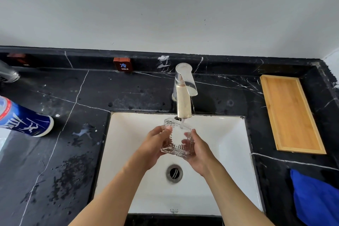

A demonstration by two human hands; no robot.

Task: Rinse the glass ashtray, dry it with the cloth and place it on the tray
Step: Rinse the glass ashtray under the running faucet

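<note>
The ribbed glass ashtray point(177, 136) is held tilted over the white sink point(229, 134), right under the spout of the chrome faucet point(184, 90). Water runs from the spout onto its upper edge. My left hand point(153, 145) grips its left side and my right hand point(197, 150) cups its right side and underside. The bamboo tray point(290, 113) lies on the black counter to the right of the sink. The blue cloth point(315, 198) sits crumpled at the lower right of the counter.
A blue and white bottle point(25, 119) lies at the left edge of the wet black marble counter point(73, 143). A small red "COLD" sign point(122, 64) stands against the backsplash. The drain point(174, 173) is in the middle of the basin.
</note>
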